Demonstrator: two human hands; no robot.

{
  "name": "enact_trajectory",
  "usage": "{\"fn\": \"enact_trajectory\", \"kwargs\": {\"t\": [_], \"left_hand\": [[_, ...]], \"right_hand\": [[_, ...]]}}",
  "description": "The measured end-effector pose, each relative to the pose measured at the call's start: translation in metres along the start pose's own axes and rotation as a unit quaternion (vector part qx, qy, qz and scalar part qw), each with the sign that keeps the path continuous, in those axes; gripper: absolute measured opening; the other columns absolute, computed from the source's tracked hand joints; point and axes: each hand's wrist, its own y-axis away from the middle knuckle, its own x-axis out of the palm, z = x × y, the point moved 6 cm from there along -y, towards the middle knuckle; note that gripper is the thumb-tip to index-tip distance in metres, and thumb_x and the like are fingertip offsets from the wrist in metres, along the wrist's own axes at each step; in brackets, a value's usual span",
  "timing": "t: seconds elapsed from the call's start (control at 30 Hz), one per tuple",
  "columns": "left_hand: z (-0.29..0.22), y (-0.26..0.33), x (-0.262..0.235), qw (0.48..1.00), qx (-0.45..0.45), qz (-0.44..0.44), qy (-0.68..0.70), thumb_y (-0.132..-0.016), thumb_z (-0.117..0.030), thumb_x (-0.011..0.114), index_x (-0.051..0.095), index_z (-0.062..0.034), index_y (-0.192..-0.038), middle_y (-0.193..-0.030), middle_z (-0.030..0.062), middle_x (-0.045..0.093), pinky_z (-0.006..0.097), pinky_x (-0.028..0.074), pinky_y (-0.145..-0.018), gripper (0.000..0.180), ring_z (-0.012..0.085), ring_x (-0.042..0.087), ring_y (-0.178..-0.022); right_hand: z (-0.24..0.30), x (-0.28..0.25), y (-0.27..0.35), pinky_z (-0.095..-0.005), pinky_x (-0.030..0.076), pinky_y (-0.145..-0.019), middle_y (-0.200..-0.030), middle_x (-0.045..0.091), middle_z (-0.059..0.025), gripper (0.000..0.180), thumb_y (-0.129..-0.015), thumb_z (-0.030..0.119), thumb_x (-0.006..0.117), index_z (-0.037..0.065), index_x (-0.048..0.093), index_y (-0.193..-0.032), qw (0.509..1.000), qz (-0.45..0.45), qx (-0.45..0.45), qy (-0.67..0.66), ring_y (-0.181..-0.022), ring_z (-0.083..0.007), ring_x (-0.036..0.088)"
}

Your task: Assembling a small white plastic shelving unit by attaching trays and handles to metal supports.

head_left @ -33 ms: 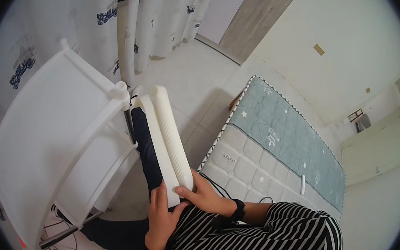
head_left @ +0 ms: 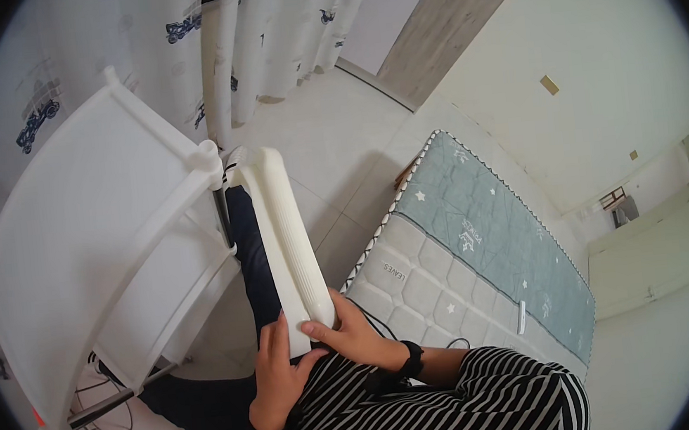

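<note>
1. The near end of a long cream plastic piece (head_left: 302, 244) is held by both hands. It is gripped on its left side by the fingers of the left hand (head_left: 273, 375), with the thumb tucked near the bottom end.
2. Its right side is held by the right hand (head_left: 354, 336). The thumb is pressed on top; most of the other fingers are hidden.
3. The piece points up and away from the striped shirt (head_left: 430, 418). A groove is seen along it, with ribs on the right. Whether it is one part or two cannot be told.
4. So far, it is picked up and firmly held. It has not been put down, and how much is left cannot be told.
5. Just to the left, a leg in dark trousers (head_left: 254, 257) is seen. Whether it is touched by the piece cannot be told.
6. Past the leg, the left side is filled by a white plastic shelf rack (head_left: 70, 208). Its knobby corner is near the far end, so a bump could be made there.
7. More room seems to be given ahead, over the floor tiles (head_left: 328, 134), and to the right, before the roped edge of the mattress (head_left: 416, 266).
</note>
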Motion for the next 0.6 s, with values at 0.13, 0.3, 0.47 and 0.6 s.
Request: {"fn": "enact_trajectory", "kwargs": {"t": [0.13,0.3,0.47,0.6], "left_hand": [[-0.004,0.001,0.006,0.999,0.001,0.033,0.003,-0.066,-0.026,0.076,0.036,0.0038,-0.128,-0.104,0.0186,0.048,0.041,0.046,-0.074,0.080,0.0351,0.054,-0.092],[-0.011,-0.010,0.012,0.995,0.048,0.092,-0.016,-0.066,-0.021,0.076,0.039,0.0021,-0.128,-0.119,0.0193,0.042,0.037,0.044,-0.082,0.076,0.0339,0.049,-0.103],[0.019,-0.009,0.002,0.990,-0.051,0.129,0.023,-0.072,-0.009,0.071,0.048,-0.0022,-0.120,-0.115,0.0156,0.051,0.035,0.042,-0.086,0.054,0.0304,0.052,-0.102],[0.061,0.014,-0.013,0.977,-0.157,0.133,0.052,-0.077,-0.009,0.067,0.051,-0.0027,-0.117,-0.100,0.0116,0.060,0.033,0.043,-0.082,0.044,0.0241,0.056,-0.092]], "right_hand": [[0.011,-0.005,-0.002,-0.0287,0.046,-0.079,-0.106,0.055,-0.0128,0.059,-0.079,0.022,0.070,-0.002,0.038,-0.123,0.999,0.003,-0.026,0.029,-0.093,-0.0164,0.055],[-0.006,-0.023,-0.002,-0.0275,0.046,-0.076,-0.099,0.058,-0.0096,0.053,-0.079,0.022,0.069,-0.003,0.044,-0.118,0.997,-0.055,0.031,-0.044,-0.088,-0.0139,0.055],[-0.059,-0.137,-0.009,-0.0283,0.049,-0.064,-0.086,0.062,-0.0085,0.035,-0.082,0.022,0.064,-0.003,0.054,-0.105,0.968,-0.245,0.047,-0.001,-0.075,-0.0148,0.060],[-0.133,-0.321,0.036,-0.0286,0.042,-0.056,-0.075,0.059,-0.0047,0.031,-0.078,0.026,0.067,0.000,0.059,-0.090,0.863,-0.469,0.127,0.139,-0.064,-0.0114,0.051]]}}
